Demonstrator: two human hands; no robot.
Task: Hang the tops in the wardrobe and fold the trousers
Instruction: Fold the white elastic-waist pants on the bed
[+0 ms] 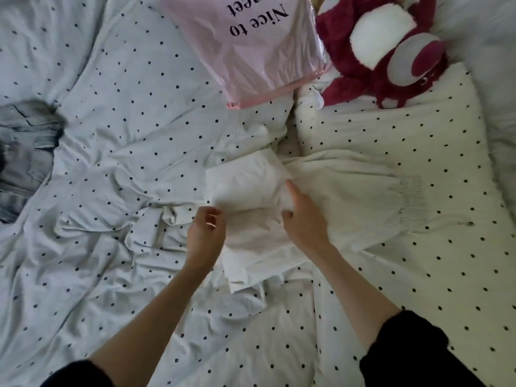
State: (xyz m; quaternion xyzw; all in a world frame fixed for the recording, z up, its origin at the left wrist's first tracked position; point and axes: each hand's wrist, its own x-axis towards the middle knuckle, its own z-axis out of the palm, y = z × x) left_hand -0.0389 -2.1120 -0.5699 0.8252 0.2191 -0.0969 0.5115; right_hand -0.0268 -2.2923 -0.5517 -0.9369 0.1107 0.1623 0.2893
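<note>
A white pair of trousers point(349, 196) lies across the polka-dot bed, its gathered waistband to the right and its legs folded over into a thick bundle in the middle. My right hand point(303, 219) rests on that bundle with the index finger stretched out and the other fingers curled into the cloth. Just left of the bundle is my left hand point(206, 233), fingers loosely curled at the fabric's edge; whether it holds the cloth is unclear. A grey denim garment point(25, 157) lies crumpled at the left edge of the bed.
A pink plastic bag point(251, 43) printed "Nice to meet" lies at the top centre. A dark red and white plush toy point(391, 51) sits at the top right on a dotted pillow point(418, 129). Rumpled dotted bedding point(125, 135) covers everything else.
</note>
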